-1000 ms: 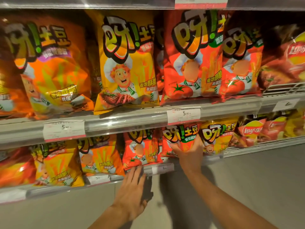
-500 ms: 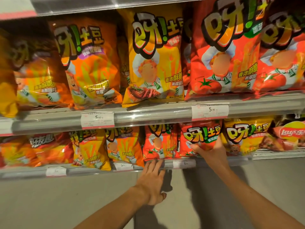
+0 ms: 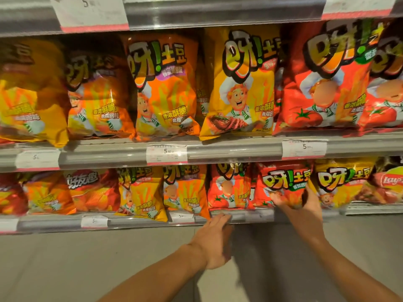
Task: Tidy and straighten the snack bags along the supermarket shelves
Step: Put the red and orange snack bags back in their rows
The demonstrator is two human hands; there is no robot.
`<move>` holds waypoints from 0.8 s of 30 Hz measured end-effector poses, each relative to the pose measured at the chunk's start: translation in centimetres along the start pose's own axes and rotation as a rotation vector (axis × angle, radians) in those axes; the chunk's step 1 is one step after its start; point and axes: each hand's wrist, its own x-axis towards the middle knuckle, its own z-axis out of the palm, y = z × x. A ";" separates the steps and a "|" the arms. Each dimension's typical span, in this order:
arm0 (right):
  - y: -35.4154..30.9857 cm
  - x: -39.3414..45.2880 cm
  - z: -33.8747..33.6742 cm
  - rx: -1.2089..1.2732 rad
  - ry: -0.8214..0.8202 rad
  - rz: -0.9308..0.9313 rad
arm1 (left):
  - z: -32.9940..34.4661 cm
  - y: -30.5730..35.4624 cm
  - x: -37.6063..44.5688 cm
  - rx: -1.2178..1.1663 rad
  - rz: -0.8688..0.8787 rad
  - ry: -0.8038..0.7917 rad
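Two shelves of snack bags rise above both hands. The right hand [image 3: 305,205] grips a red tomato bag [image 3: 283,184] on the lower shelf [image 3: 139,222], fingers curled around its bottom edge. The left hand [image 3: 214,240] reaches flat, straight fingertips touching the shelf rail just under a neighbouring red bag [image 3: 229,188].

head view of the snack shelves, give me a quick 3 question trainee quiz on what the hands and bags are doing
1. True or false: the right hand grips a red tomato-print snack bag on the lower shelf.
2. What do the left hand's fingertips touch? A) a yellow bag B) the grey lower shelf rail C) a price label
3. Fill in: the yellow steak-print snack bag stands on the ____ shelf.

Key: 1 true; 2 B; 3 upper
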 end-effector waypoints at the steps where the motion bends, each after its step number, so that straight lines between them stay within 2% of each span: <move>1: 0.0 -0.7 -0.3 -0.030 0.010 0.033 | -0.7 0.1 -1.1 -0.120 0.016 0.055; 3: 0.2 -2.5 -0.3 -0.101 0.080 0.092 | -0.8 -0.1 -2.0 -0.662 -0.016 0.145; 4: 0.2 -3.7 -0.2 -0.144 0.130 0.108 | -1.1 -0.4 -2.6 -0.672 0.001 0.225; 6: 0.0 -6.4 0.1 -0.215 0.184 0.114 | -1.7 -1.7 -4.5 -0.054 0.082 0.368; 7: -0.3 -7.6 0.2 -0.232 0.170 0.097 | -1.9 -2.2 -4.5 0.076 0.110 0.468; 9: -1.4 -9.4 0.5 -0.247 0.102 0.029 | -2.4 -3.6 -5.4 0.010 0.093 0.553; 11: -3.1 -10.5 1.2 -0.216 0.025 -0.073 | -3.6 -4.6 -6.1 -0.123 -0.027 0.621; 15: -8.1 -10.9 4.6 -0.148 -0.180 -0.260 | -5.3 -8.0 -8.2 -0.204 -0.209 0.822; 18: -11.1 -10.2 9.1 -0.045 -0.308 -0.261 | -5.8 -10.9 -10.1 -0.256 -0.365 0.930; 22: -13.5 -10.3 14.5 0.074 -0.299 -0.229 | -5.7 -14.4 -11.6 -0.271 -0.569 0.921; 24: -13.7 -10.5 16.3 0.108 -0.300 -0.165 | -5.4 -15.5 -12.0 -0.356 -0.643 0.906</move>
